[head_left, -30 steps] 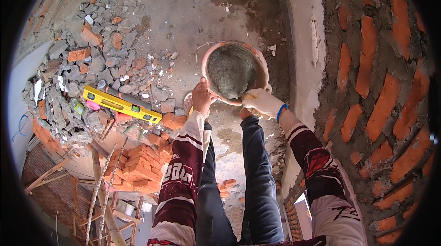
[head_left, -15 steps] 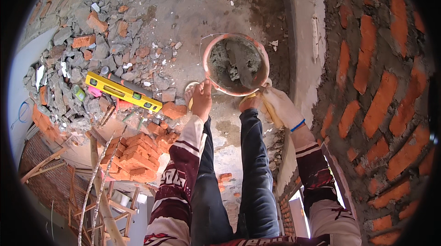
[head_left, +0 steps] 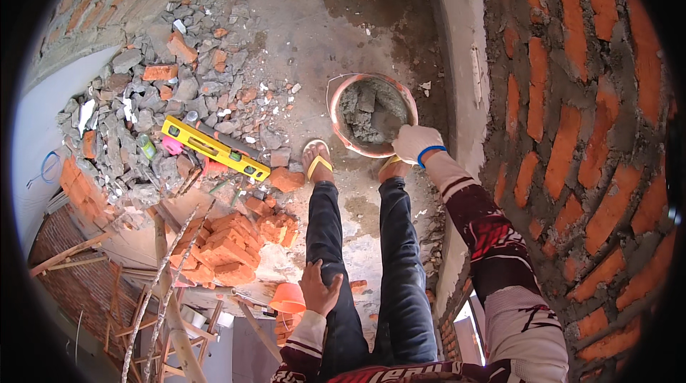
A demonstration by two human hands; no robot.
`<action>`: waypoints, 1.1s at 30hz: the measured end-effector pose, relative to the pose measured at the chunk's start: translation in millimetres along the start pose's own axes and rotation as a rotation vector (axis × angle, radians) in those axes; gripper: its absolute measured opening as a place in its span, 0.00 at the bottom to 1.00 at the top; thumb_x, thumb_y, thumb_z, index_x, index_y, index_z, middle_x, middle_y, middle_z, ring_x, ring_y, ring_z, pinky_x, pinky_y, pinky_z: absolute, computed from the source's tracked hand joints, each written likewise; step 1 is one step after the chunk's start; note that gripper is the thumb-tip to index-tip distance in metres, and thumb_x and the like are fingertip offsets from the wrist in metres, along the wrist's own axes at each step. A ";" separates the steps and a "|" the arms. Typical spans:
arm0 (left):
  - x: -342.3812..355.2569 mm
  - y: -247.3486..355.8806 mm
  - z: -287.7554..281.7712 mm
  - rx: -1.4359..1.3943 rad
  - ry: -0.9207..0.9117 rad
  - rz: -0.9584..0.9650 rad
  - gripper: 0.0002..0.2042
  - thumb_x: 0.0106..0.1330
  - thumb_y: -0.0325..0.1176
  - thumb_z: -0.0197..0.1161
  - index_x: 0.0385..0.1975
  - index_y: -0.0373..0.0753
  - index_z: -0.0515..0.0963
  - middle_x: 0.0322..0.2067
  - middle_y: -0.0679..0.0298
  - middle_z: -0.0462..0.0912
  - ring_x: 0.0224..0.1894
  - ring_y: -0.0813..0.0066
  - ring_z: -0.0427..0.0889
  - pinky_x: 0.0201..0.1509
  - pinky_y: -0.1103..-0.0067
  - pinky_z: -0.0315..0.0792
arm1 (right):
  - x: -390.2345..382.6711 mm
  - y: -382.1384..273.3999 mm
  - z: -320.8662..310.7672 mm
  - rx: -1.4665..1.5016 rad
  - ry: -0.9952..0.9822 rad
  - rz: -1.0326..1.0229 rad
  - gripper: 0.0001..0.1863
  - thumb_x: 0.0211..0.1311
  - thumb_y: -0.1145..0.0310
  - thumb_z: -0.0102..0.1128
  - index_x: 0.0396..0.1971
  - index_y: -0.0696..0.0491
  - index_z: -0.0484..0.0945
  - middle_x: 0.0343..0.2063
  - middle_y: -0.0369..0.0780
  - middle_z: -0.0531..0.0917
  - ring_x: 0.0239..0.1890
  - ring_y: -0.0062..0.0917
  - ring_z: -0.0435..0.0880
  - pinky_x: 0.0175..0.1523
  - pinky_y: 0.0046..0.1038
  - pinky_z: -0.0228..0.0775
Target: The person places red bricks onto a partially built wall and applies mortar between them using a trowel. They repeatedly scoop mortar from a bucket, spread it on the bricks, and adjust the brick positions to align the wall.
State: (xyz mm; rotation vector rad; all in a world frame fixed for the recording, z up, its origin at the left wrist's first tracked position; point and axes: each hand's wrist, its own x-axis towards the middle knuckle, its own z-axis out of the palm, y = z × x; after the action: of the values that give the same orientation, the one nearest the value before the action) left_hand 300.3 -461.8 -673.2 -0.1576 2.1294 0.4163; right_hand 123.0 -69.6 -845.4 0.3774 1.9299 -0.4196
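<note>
A round orange-rimmed bucket [head_left: 341, 134] of wet grey mortar [head_left: 379, 115] stands on the floor just beyond my feet. My right hand [head_left: 418, 144], in an off-white glove, is closed at the bucket's near right rim. Its fingers point into the bucket and are mostly hidden, so what they grip cannot be made out. Bare and empty, my left hand [head_left: 319, 289] is by my left knee with its fingers apart. A thin wire handle [head_left: 329, 95] hangs at the bucket's left side.
Left of my feet, a yellow spirit level [head_left: 214, 147] lies on broken rubble [head_left: 153, 101]. Nearer are stacked bricks [head_left: 225, 247], an orange bucket [head_left: 288, 299] and wooden poles [head_left: 168, 290]. A brick wall [head_left: 564, 147] with rough mortar joints rises close on my right.
My left hand has left the bucket's rim and drawn back to my knee. My right hand has moved up over the near right rim. The view has shifted slightly.
</note>
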 end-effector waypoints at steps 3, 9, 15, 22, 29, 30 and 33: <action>-6.9 -2.4 13.5 -0.008 0.062 0.008 0.34 0.64 0.50 0.70 0.67 0.41 0.70 0.70 0.41 0.67 0.73 0.40 0.65 0.72 0.36 0.54 | -24.0 6.2 -7.5 -0.149 0.250 0.025 0.14 0.64 0.67 0.60 0.42 0.59 0.85 0.43 0.54 0.89 0.43 0.45 0.91 0.46 0.43 0.85; 0.9 -8.1 21.9 0.042 0.043 -0.045 0.34 0.66 0.50 0.67 0.69 0.42 0.67 0.72 0.44 0.65 0.75 0.42 0.62 0.74 0.36 0.52 | 11.5 3.1 28.7 -0.162 0.218 0.008 0.11 0.63 0.71 0.59 0.40 0.58 0.86 0.38 0.54 0.89 0.44 0.44 0.92 0.45 0.41 0.85; 2.7 -4.3 17.5 0.098 0.048 -0.013 0.32 0.64 0.47 0.68 0.66 0.40 0.70 0.69 0.45 0.69 0.73 0.43 0.65 0.75 0.44 0.55 | 12.8 3.2 61.8 -0.098 0.152 -0.101 0.10 0.61 0.70 0.59 0.37 0.57 0.86 0.34 0.52 0.89 0.41 0.48 0.90 0.48 0.46 0.83; 5.4 -1.4 11.1 0.132 0.023 -0.044 0.31 0.65 0.46 0.67 0.66 0.42 0.70 0.70 0.46 0.68 0.74 0.44 0.65 0.75 0.41 0.54 | 25.0 5.1 75.4 -0.113 0.111 -0.190 0.12 0.63 0.65 0.57 0.37 0.55 0.86 0.34 0.50 0.90 0.40 0.44 0.91 0.48 0.48 0.80; 6.5 2.8 10.1 0.192 0.011 -0.032 0.31 0.65 0.47 0.67 0.66 0.42 0.70 0.70 0.47 0.69 0.74 0.45 0.64 0.76 0.42 0.54 | 29.1 -10.5 79.3 0.207 0.103 -0.256 0.16 0.59 0.59 0.62 0.38 0.56 0.85 0.41 0.54 0.88 0.45 0.49 0.88 0.51 0.46 0.79; 6.2 3.5 10.0 0.191 0.002 -0.039 0.31 0.65 0.47 0.67 0.66 0.42 0.70 0.70 0.47 0.69 0.74 0.45 0.64 0.76 0.42 0.54 | 28.1 -9.5 82.3 0.288 0.061 -0.244 0.17 0.59 0.57 0.64 0.37 0.58 0.84 0.39 0.53 0.88 0.45 0.49 0.88 0.50 0.45 0.78; 8.9 4.8 10.2 0.203 -0.007 -0.045 0.31 0.65 0.47 0.67 0.66 0.42 0.70 0.70 0.48 0.69 0.75 0.46 0.64 0.76 0.43 0.54 | 26.9 -3.5 93.3 0.530 -0.017 -0.188 0.19 0.61 0.55 0.66 0.35 0.59 0.83 0.34 0.50 0.88 0.41 0.46 0.88 0.49 0.42 0.78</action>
State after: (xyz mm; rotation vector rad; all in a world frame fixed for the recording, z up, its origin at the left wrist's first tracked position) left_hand 302.0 -453.2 -684.7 -0.0869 2.1427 0.1722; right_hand 187.1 -113.4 -903.8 0.5302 1.8248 -1.0622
